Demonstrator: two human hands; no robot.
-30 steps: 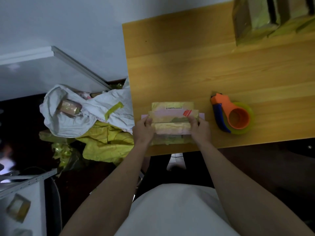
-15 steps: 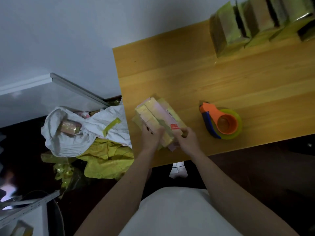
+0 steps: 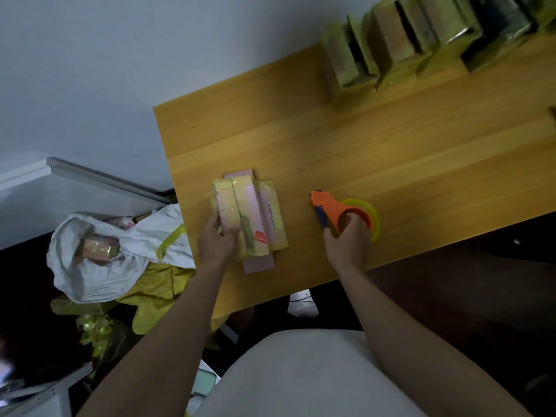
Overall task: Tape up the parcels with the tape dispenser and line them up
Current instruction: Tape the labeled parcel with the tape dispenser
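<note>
Two hands on wooden table, left hand gripping near end of parcel bundle, right hand curled around orange tape dispenser, taped parcels lined along far edge.

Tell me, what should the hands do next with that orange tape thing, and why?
Probably lift the orange plastic tape dispenser with its yellow-green roll and bring it over to the stack of pink and yellow flat parcels. The right hand already grips the dispenser, which sits on the wooden table beside the stack, while the left hand holds the stack steady, ready for taping.
</note>
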